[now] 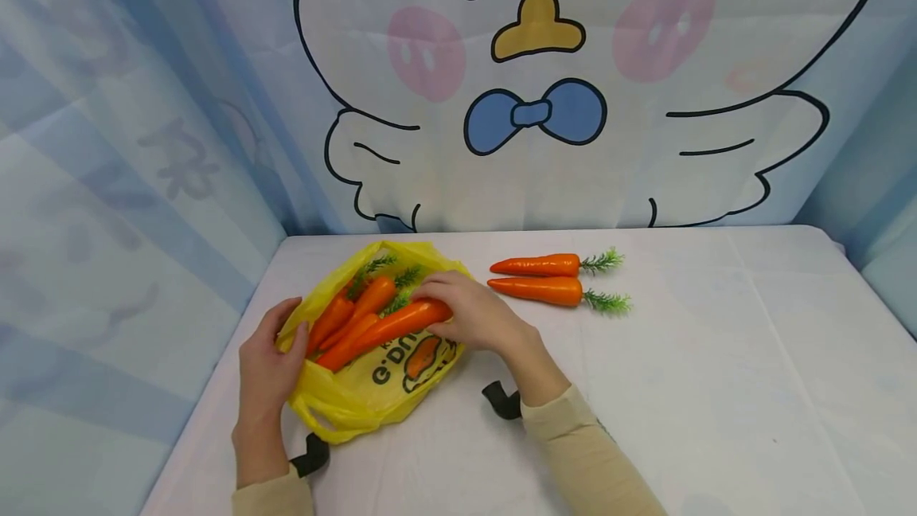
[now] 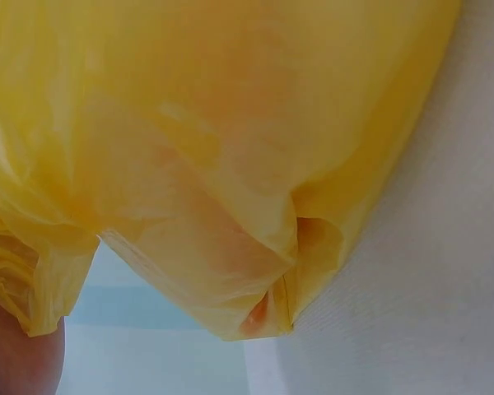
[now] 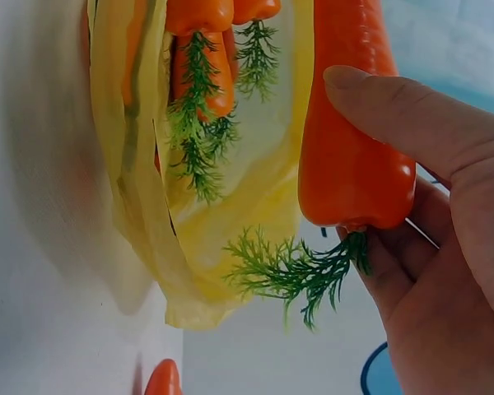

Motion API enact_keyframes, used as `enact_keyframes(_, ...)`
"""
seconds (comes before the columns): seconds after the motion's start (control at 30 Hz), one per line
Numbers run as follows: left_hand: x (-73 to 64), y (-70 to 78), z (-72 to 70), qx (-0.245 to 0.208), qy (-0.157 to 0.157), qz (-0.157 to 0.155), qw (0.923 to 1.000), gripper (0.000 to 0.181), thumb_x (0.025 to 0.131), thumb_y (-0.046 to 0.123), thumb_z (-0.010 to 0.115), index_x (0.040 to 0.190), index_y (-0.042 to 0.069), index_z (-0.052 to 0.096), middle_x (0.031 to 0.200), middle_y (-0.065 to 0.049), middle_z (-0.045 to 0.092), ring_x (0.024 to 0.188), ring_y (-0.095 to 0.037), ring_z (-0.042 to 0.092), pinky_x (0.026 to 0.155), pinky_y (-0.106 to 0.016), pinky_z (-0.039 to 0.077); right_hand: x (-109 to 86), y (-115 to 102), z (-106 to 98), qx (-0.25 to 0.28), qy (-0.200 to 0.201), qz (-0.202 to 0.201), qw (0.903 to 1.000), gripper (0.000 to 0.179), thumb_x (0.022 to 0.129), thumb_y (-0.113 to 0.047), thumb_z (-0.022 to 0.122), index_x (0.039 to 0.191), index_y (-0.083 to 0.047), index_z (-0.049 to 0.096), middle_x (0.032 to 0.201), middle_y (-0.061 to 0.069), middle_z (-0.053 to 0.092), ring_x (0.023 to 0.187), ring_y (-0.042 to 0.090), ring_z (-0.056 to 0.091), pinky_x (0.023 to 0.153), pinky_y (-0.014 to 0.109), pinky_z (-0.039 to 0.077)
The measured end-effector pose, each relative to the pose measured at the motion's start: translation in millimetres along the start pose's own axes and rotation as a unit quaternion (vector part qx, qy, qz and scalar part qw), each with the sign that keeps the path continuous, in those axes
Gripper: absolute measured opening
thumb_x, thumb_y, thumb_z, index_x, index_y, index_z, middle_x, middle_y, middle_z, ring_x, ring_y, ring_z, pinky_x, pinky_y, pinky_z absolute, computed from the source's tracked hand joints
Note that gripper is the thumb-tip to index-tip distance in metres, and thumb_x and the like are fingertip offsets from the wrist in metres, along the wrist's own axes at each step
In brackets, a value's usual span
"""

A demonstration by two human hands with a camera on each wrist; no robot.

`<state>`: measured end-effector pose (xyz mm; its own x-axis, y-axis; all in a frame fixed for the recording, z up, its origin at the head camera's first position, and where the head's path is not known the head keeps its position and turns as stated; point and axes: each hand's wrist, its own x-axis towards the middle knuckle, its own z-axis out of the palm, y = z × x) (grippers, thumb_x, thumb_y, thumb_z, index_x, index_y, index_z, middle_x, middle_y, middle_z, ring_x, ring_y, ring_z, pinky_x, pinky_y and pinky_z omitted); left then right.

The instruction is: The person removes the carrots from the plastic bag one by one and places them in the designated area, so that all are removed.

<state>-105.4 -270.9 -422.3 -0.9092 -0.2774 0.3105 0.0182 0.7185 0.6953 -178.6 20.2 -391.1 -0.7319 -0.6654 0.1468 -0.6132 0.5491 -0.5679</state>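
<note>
A yellow plastic bag (image 1: pixel 423 385) with dark print lies on the white table, its mouth spread wide. Several orange carrots (image 1: pixel 337 317) with green tops show inside it. My left hand (image 1: pixel 268 365) holds the bag's left edge, thumb on the inner side; the left wrist view is mostly filled by the bag (image 2: pixel 189 148). In my right hand (image 1: pixel 469 313) is one carrot (image 3: pixel 354 148), gripped near its leafy end, with its tip pointing down into the bag. The right wrist view shows the thumb on its side and the green top (image 3: pixel 313 271) hanging free.
Two more carrots, a rear one (image 1: pixel 537 265) and a nearer one (image 1: pixel 540 291), lie side by side right of the bag. Behind the table (image 1: pixel 716 388) hangs a curtain (image 1: pixel 559 189) with a cartoon character. Black straps (image 1: pixel 501 400) stick out at both wrists.
</note>
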Motion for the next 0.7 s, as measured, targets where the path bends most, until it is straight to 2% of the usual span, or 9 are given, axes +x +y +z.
enact_keyframes(0.23,0.4,1.4,-0.2,-0.003,-0.003,-0.008,1.0000,0.038,0.101,0.011,0.060,0.139,0.007,0.057,0.137,-0.013,0.060,0.127,-0.031,0.054,0.107,-0.049,0.043,-4.3,-2,-7,0.016,0.011,0.007,0.9998,0.042,0.089,-0.013,0.078,0.130,-0.014,0.067,0.133,0.002,0.059,0.122,0.020,0.052,0.104,0.037,0.046)
enact_keyframes(0.4,0.1,1.8,0.1,-0.010,-0.008,-0.021,0.9997,0.039,0.101,0.012,0.060,0.140,0.008,0.056,0.139,-0.013,0.058,0.130,-0.031,0.051,0.108,-0.051,0.042,-5.8,0,-10,0.015,0.020,0.008,0.9997,0.042,0.090,-0.014,0.078,0.130,-0.014,0.067,0.133,0.001,0.059,0.124,0.021,0.051,0.107,0.038,0.044)
enact_keyframes(0.7,-0.2,1.3,0.4,-0.010,-0.009,-0.022,0.9997,0.039,0.101,0.012,0.060,0.140,0.009,0.056,0.140,-0.012,0.058,0.130,-0.031,0.051,0.109,-0.051,0.042,-9.5,9,-14,0.016,0.044,0.035,0.9983,0.042,0.088,-0.014,0.079,0.129,-0.017,0.068,0.134,0.000,0.059,0.124,0.021,0.052,0.106,0.039,0.044)
